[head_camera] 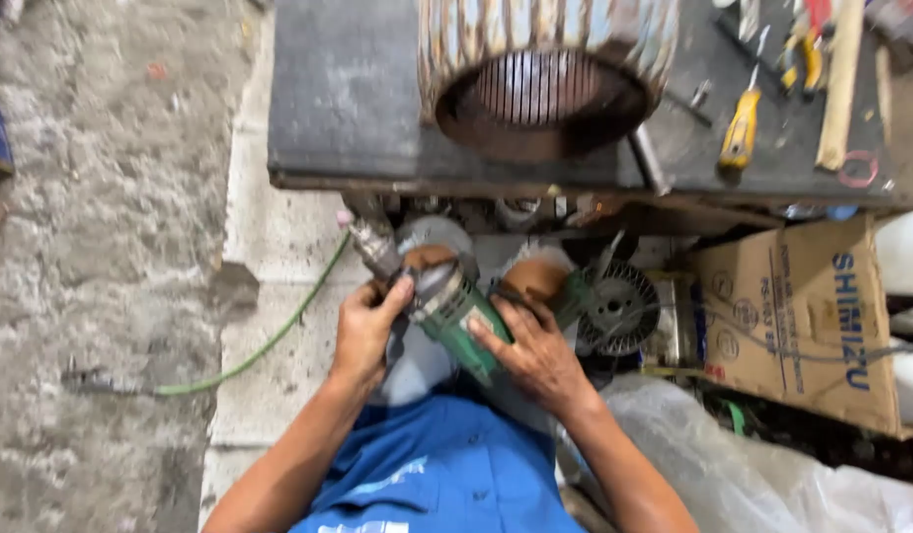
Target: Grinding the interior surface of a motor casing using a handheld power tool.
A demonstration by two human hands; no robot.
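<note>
Head view: both hands hold a green power tool (454,314) just below the workbench (348,109). Left hand (367,331) wraps its grey front end; right hand (535,353) lies flat, fingers spread, on its body. Step: probably adjusting the head. Next needs steady grip.

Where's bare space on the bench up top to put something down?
The dark bench is bare on its left part, between its left edge and the ribbed motor housing. To the right of the housing it is crowded: yellow-handled screwdriver, wooden stick and small tools.
</note>
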